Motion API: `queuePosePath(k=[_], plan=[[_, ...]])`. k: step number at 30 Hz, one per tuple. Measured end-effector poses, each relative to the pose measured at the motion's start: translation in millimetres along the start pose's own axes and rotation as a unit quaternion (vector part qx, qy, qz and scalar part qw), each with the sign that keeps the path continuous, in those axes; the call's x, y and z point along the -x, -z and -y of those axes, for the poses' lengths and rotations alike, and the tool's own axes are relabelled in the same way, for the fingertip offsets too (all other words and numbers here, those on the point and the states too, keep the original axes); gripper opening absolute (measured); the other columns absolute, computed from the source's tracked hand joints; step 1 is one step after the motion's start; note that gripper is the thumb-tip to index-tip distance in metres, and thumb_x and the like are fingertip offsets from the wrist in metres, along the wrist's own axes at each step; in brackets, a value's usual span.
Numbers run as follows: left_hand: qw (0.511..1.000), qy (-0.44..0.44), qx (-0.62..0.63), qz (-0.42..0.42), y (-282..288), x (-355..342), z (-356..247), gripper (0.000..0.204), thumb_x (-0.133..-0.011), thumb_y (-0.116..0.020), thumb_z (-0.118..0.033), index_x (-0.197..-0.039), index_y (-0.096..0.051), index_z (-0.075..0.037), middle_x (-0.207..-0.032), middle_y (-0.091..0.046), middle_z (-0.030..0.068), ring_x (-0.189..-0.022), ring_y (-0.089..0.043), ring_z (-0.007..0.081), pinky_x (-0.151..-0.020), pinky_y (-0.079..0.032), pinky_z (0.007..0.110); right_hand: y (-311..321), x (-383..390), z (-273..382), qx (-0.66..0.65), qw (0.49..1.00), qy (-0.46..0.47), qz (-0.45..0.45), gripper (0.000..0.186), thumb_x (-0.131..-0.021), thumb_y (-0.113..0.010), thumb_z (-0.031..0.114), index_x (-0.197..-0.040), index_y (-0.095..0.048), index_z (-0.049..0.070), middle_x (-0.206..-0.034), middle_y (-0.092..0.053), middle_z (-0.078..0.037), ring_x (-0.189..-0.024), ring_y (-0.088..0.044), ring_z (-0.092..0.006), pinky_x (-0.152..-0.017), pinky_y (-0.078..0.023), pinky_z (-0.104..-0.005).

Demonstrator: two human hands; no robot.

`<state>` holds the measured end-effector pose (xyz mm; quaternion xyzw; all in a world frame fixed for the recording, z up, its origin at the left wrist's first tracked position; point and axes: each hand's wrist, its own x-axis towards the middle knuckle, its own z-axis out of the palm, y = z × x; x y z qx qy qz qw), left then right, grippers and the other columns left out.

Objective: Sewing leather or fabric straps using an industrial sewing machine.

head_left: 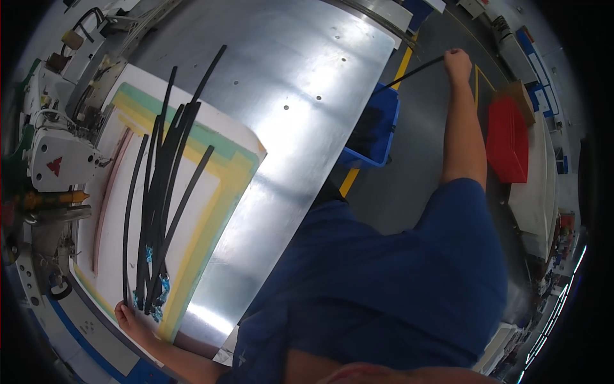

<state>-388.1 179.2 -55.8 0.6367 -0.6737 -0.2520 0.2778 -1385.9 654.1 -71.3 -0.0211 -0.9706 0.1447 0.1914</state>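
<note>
My left hand (pixel 132 321) is closed at the near end of a black strip (pixel 128 221), the leftmost of the loose ones on the white board (pixel 203 192). Beside it lies a bundle of several long black strips (pixel 165 173), with crumpled blue bits (pixel 164 289) at its near ends. Out to the right, my right hand (pixel 458 64) is raised and closed on the end of another black strip (pixel 417 72). That strip slants down toward the blue bin (pixel 391 128); its far end is hard to make out against the bin's dark contents.
A shiny metal table (pixel 275 166) surrounds the taped board. At the left stands a white sewing machine (pixel 64 160). A red bin (pixel 508 141) is on the right, next to a brown cardboard box (pixel 519 99). Yellow lines mark the grey floor (pixel 412 153).
</note>
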Motion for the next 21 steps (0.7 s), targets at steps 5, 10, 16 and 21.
queuePosePath(k=[5, 10, 16, 21], plan=[[0.997, -0.012, 0.001, 0.07, -16.7, 16.9, -69.3, 0.021, -0.109, -0.059, -0.021, -0.114, -0.067, -0.003, -0.091, -0.056, -0.0041, -0.082, -0.048, 0.0068, -0.074, -0.039, 0.024, 4.0, 15.8, 52.6, -0.068, 0.994, 0.075, 0.05, 0.038, -0.09, -0.068, 0.036, -0.114, -0.077, 0.007, -0.104, -0.078, -0.014, -0.101, -0.075, -0.0305, -0.091, -0.056, -0.0395], [0.992, 0.033, -0.008, 0.121, -24.3, 6.5, -131.4, 0.022, -0.108, -0.057, -0.019, -0.115, -0.068, -0.001, -0.078, -0.053, -0.0029, -0.07, -0.047, 0.0071, -0.064, -0.038, 0.024, 45.6, 160.1, 240.4, -0.291, 0.8, 0.376, 0.366, 0.038, -0.087, -0.084, 0.017, -0.121, -0.073, 0.004, -0.105, -0.074, -0.004, -0.088, -0.067, -0.0138, -0.076, -0.053, -0.0312], [0.984, 0.017, 0.096, 0.147, -100.3, -41.4, -164.5, 0.024, -0.108, -0.059, -0.022, -0.115, -0.068, -0.001, -0.076, -0.054, -0.002, -0.066, -0.05, 0.0068, -0.06, -0.041, 0.025, 80.7, 318.9, 356.7, -0.169, 0.53, 0.716, 0.421, 0.1, -0.065, -0.094, 0.032, -0.154, -0.051, 0.021, -0.158, -0.047, -0.007, -0.116, -0.068, -0.0353, -0.098, -0.056, -0.0436], [0.972, -0.051, 0.14, 0.183, -129.0, -49.0, -177.0, 0.025, -0.107, -0.061, -0.024, -0.122, -0.066, -0.005, -0.082, -0.056, -0.0013, -0.069, -0.053, 0.0075, -0.063, -0.044, 0.025, 53.2, 350.1, 402.7, -0.098, 0.494, 0.747, 0.434, 0.107, -0.065, -0.095, 0.032, -0.158, -0.044, 0.016, -0.163, -0.041, -0.013, -0.119, -0.066, -0.0364, -0.098, -0.055, -0.0423]])
